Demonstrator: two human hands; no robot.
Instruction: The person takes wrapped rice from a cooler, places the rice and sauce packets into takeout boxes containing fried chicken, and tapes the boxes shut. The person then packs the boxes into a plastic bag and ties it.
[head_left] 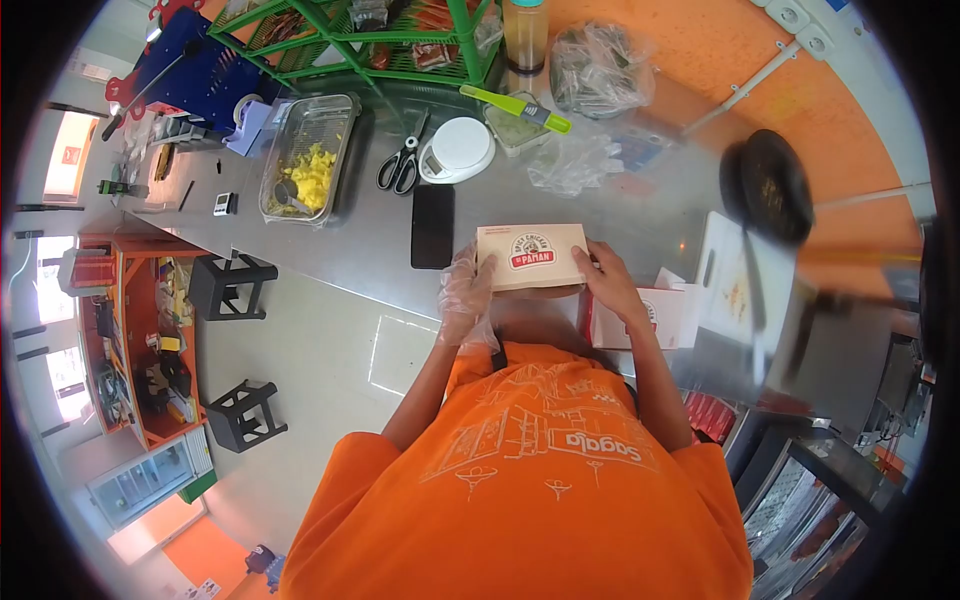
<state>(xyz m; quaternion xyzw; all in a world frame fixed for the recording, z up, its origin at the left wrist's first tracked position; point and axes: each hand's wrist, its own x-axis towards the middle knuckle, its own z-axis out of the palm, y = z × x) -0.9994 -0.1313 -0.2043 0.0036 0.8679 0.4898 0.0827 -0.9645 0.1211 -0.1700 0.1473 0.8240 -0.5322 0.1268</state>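
Observation:
Between my two hands is a closed cardboard food box (531,252) with a red-and-black logo on its lid, at the near edge of the steel table. My left hand (466,296), in a clear plastic glove, grips the box's left side with the thumb on top. Bare, my right hand (608,280) holds the right side, its thumb on the lid's corner. Beside my right wrist stands another box (650,316), white and red, with its flaps up. A black phone (432,226) lies just left of the held box.
Along the steel table (375,270) are a clear tray of yellow food (312,178), scissors (402,165), a white scale (458,150) and crumpled plastic (577,160). A green rack (370,40) stands behind. At right are a cutting board with a knife (745,275) and a black pan (775,188).

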